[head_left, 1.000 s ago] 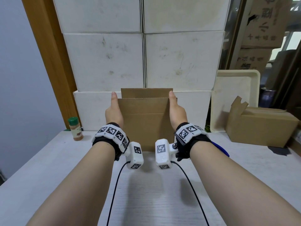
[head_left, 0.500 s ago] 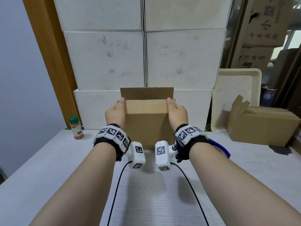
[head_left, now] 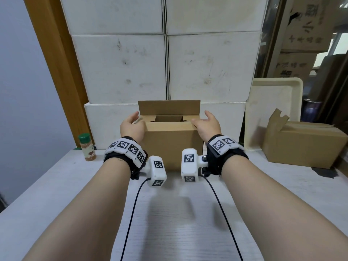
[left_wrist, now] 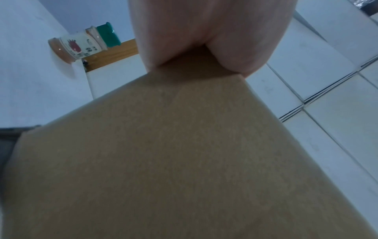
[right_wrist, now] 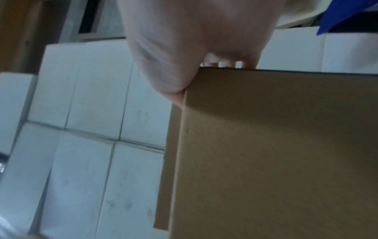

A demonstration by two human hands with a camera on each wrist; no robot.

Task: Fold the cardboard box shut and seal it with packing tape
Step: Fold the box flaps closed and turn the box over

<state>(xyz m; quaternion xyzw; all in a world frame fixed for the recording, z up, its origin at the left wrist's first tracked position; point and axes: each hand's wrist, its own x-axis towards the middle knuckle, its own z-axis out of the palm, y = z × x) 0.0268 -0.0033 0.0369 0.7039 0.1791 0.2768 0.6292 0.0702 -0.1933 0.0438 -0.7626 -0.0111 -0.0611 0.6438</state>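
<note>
The left hand rests on the top left corner of the cardboard box, fingers spread loosely and only lightly bent, pinching nothing. The right hand does the same at the top right corner, fingers loose and apart, its palm against the box edge. The box is brown, plain and smooth, with square corners. It stands upright at 12 o'clock from the person, at the far side of the table. Its back flap sticks straight up and the top is open in the middle. The table is pale with thin wood lines. Behind the box, big white boxes with dirty marks are stacked like a wall. At 10 o'clock stands a little spice jar with a green lid. At 2 o'clock a cream tray leans upright, and another brown box lies beside it.
</note>
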